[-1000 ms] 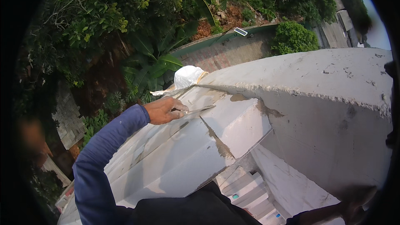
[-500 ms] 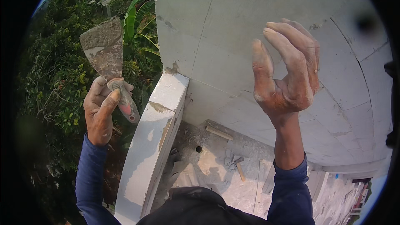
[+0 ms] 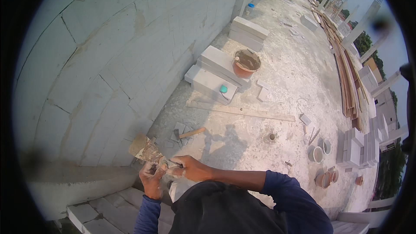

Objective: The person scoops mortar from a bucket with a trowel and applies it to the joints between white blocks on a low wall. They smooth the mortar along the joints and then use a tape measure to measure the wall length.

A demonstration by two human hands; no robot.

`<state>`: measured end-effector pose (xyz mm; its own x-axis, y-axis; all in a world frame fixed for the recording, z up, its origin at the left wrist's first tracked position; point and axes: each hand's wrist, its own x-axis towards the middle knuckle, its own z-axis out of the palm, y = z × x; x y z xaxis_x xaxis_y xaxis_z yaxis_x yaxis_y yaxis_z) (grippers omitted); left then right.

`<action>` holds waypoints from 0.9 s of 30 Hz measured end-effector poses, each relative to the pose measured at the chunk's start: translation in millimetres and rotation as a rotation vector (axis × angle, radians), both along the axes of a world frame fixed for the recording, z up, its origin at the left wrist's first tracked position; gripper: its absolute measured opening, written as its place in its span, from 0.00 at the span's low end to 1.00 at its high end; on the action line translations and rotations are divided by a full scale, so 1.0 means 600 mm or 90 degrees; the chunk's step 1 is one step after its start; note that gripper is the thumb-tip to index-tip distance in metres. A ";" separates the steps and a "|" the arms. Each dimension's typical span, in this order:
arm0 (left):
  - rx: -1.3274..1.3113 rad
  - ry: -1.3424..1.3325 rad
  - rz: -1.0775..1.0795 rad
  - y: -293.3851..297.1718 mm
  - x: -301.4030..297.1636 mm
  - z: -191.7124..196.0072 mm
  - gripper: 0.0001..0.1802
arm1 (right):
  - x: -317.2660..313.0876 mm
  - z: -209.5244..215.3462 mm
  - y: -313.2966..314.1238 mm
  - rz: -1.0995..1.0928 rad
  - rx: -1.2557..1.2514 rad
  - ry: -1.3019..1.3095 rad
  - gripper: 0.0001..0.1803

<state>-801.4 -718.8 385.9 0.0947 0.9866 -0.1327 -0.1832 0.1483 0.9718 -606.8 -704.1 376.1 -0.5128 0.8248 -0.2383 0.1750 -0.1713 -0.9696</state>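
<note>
A putty knife point(image 3: 147, 150) with a wide, mortar-crusted blade is held low in front of me, close to the block wall. My left hand point(image 3: 151, 183) is closed around it just below the blade. From the right, my right hand point(image 3: 187, 168) comes across my body, its fingers closed on the handle. Both hands meet at the handle and cover most of it. Pale dust coats my left fingers.
Light block wall point(image 3: 95, 73) rises at left. On the concrete floor lie a hammer point(image 3: 193, 132), a long board point(image 3: 242, 111), stacked blocks point(image 3: 212, 82) and a mortar bucket point(image 3: 246, 63). Planks point(image 3: 346, 78) and several buckets point(image 3: 317, 154) are farther right.
My view has swung right, from the wall's end and greenery to the floor. The putty knife came down in my left hand, and my right hand, empty before, has closed on its handle.
</note>
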 end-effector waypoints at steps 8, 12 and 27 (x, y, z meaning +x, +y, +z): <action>-0.118 0.077 -0.305 0.157 0.299 -0.086 0.15 | 0.300 -0.037 0.011 -0.376 0.016 -0.122 0.17; -0.204 0.153 -0.336 0.227 0.366 -0.143 0.17 | 0.435 -0.095 0.006 -0.573 0.066 -0.463 0.21; -0.342 0.094 -0.279 0.589 0.692 -0.364 0.24 | 0.957 -0.162 0.153 -0.469 -0.145 -0.742 0.16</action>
<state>-386.3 -365.6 167.4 0.4112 0.6563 -0.6326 0.1312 0.6441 0.7536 -32.8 -612.3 279.2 0.6004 0.7001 -0.3864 0.6532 -0.7082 -0.2681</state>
